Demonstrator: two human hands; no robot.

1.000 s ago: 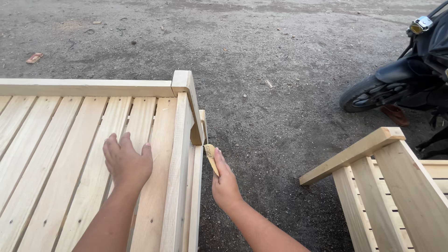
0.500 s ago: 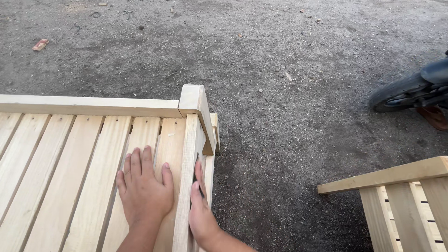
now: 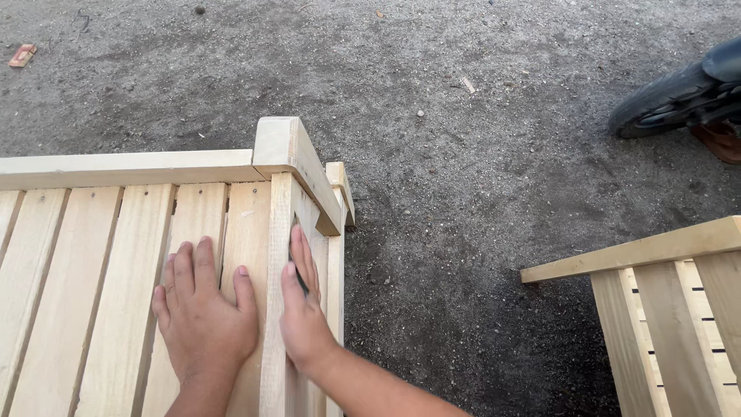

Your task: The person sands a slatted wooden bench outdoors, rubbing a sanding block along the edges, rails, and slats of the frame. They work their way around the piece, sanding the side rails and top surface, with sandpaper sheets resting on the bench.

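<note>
A pale wooden slatted frame [image 3: 100,255] lies flat on the ground at the left. My left hand [image 3: 202,316] rests flat on its slats, fingers spread, holding nothing. My right hand [image 3: 302,316] presses against the outer face of the frame's upright side rail [image 3: 275,224], just below the thick corner block [image 3: 282,143]. A dark sliver of a small abrasive sheet [image 3: 299,276] shows between its fingers; the rest of the sheet is hidden under the hand.
A second slatted wooden piece [image 3: 664,309] lies at the lower right. The tyre [image 3: 664,96] of a parked motorcycle stands at the upper right. Gritty dirt ground [image 3: 463,232] lies between them, and a small brick fragment [image 3: 21,55] lies far left.
My right hand, which held the small sheet off the frame's corner, has moved onto the side rail. My left hand slid toward the rail. The view moved closer to the frame.
</note>
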